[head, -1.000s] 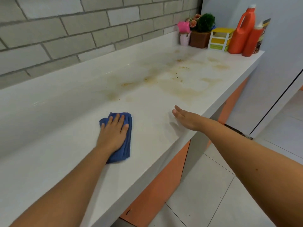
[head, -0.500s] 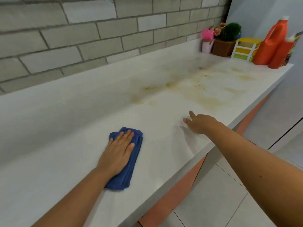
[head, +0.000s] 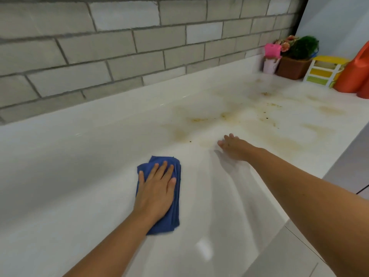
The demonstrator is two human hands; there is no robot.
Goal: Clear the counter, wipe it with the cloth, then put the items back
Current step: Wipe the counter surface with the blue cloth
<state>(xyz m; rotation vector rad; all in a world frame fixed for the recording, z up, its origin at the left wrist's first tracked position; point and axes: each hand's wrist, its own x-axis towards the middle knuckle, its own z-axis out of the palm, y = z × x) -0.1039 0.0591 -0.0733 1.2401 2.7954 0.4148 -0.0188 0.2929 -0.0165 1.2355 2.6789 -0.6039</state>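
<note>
The folded blue cloth (head: 159, 193) is pressed flat to the white worktop (head: 60, 176) under the left hand (head: 155, 190), fingers straight. The right hand (head: 233, 146) is rested open near the brown stains (head: 279, 136). Cloth judged soft, light, easily bunched; best held under a flat palm.

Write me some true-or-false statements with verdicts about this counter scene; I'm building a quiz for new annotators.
1. The left hand presses flat on the blue cloth. True.
2. The right hand grips a bottle. False: it is open over the counter, holding nothing.
3. Brown stains lie beyond the right hand. True.
4. The orange jug stands beside the cloth. False: it stands at the counter's far end.
</note>
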